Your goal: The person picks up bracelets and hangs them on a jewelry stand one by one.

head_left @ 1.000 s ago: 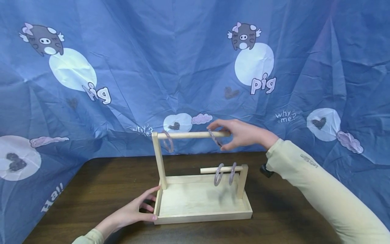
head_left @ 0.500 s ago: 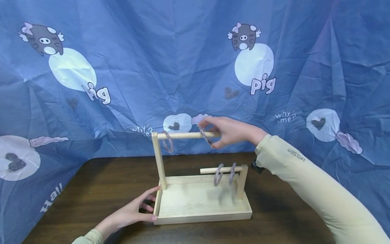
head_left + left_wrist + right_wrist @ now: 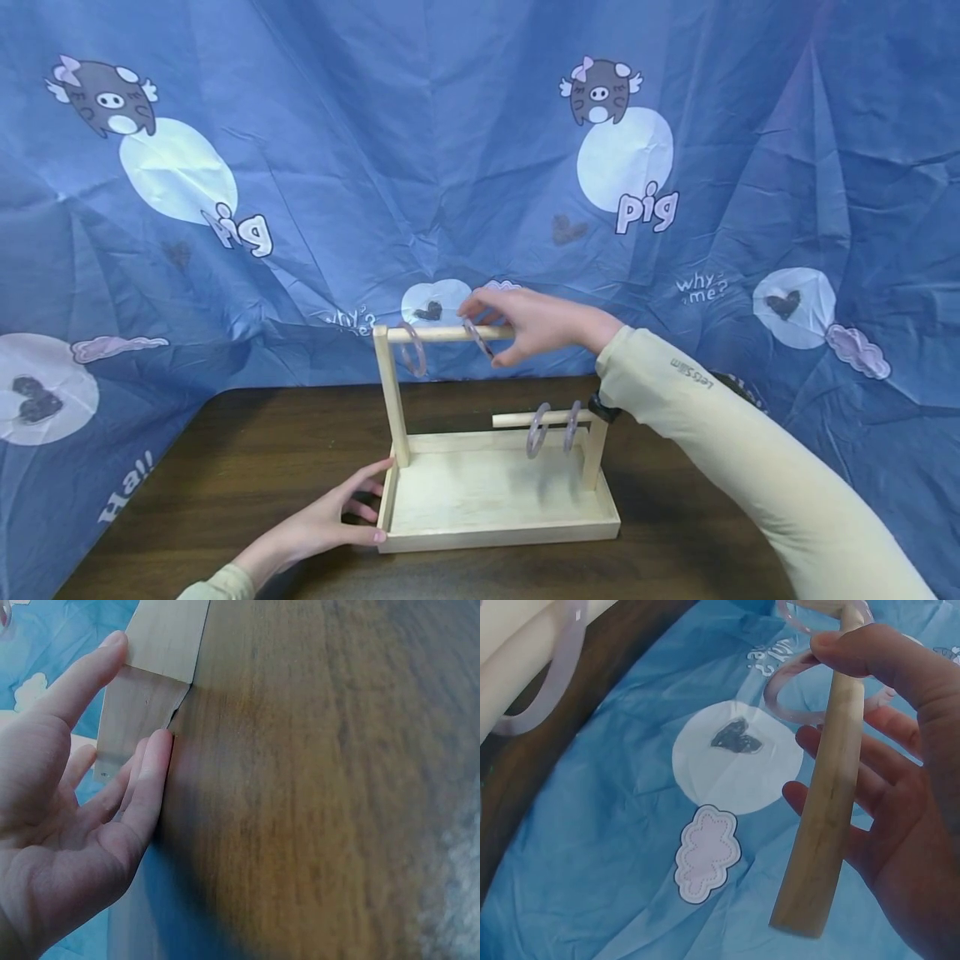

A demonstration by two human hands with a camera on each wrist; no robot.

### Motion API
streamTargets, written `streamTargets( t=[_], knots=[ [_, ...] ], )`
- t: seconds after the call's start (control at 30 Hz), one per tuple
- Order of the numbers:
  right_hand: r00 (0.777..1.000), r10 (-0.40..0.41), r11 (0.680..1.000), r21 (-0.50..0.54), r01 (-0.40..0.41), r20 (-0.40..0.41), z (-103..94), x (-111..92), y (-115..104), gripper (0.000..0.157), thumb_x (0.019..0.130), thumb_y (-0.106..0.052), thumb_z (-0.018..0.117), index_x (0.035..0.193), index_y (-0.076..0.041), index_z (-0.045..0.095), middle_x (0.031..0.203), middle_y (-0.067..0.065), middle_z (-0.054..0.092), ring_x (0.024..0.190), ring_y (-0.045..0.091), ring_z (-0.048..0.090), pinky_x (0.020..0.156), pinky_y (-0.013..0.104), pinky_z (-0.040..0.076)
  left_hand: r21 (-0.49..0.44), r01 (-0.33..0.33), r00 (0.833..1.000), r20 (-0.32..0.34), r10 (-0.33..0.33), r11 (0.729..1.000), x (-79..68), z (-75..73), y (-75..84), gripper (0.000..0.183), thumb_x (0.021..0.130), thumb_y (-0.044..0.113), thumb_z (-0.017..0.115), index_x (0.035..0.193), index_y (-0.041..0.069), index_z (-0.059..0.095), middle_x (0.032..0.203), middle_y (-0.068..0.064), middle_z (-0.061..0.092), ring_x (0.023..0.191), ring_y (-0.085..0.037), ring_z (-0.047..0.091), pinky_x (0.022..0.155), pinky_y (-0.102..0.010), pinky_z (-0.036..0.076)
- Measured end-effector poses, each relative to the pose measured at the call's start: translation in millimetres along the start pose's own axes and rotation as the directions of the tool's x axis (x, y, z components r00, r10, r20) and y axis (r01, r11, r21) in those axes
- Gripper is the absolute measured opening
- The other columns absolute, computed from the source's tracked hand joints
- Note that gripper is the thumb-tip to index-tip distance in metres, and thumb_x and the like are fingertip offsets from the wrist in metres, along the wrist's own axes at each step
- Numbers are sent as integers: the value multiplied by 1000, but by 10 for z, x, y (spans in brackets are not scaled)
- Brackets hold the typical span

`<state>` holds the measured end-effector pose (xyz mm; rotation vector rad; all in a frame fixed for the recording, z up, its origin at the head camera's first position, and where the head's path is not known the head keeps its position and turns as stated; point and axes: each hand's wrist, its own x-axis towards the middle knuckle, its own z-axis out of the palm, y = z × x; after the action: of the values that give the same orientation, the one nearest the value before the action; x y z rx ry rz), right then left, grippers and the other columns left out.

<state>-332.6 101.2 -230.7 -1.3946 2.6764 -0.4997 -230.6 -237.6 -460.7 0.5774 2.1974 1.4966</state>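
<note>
My right hand (image 3: 536, 323) pinches a pale lilac bangle (image 3: 477, 336) between thumb and fingertips. The bangle encircles the upper wooden bar (image 3: 442, 334), whose free end passes along the palm in the right wrist view. Another bangle (image 3: 415, 350) hangs near the bar's left post. Below, two more bangles hang on the shorter bar: a left one (image 3: 537, 431) and a right one (image 3: 572, 427). My left hand (image 3: 322, 521) rests against the left end of the wooden rack's tray (image 3: 498, 537), thumb at the front corner. Its fingers lie fairly straight along the end wall (image 3: 139, 712) in the left wrist view.
The rack stands on a dark brown wooden table (image 3: 247, 450). A blue printed cloth (image 3: 480, 167) hangs behind it. The rack's right post (image 3: 594, 458) holds the lower bar, close under my right wrist.
My right hand has slid leftward along the upper bar with its bangle, towards the hanging one. My left hand and the rack have stayed in place.
</note>
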Motion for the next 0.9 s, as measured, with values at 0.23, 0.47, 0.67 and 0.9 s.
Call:
streamTargets(
  t=[0.23,0.47,0.67,0.9],
  knots=[
    [1000,-8,1000,-27,8,-8,23,95,-41,71,79,-21,80,141,-19,45,141,1,55,128,19,57,108,37,46,2,17,1000,-5,-17,1000,-2,2,11,93,88,18,75,159,15,15,140,-29,39,108,-26,56,81,-32,52],
    [1000,11,999,-43,-11,5,36,169,-69,70,81,-27,80,141,-21,44,144,-1,53,133,18,54,111,36,43,14,39,999,-12,-39,999,3,2,10,92,88,20,75,158,17,17,140,-27,39,109,-26,56,83,-34,52],
    [1000,-18,999,-52,17,-9,64,210,-65,71,79,-26,82,139,-17,45,139,3,58,132,20,55,111,40,43,19,-4,1000,-5,4,1000,-4,0,9,92,88,18,75,158,14,15,139,-29,39,107,-25,57,81,-31,52],
    [999,-33,997,-64,31,-24,100,244,-53,71,79,-26,82,139,-15,45,138,5,59,132,22,55,110,40,44,16,-13,1000,-3,13,1000,-1,3,7,93,87,17,75,158,13,15,139,-29,40,107,-25,56,81,-29,52]
  ],
)
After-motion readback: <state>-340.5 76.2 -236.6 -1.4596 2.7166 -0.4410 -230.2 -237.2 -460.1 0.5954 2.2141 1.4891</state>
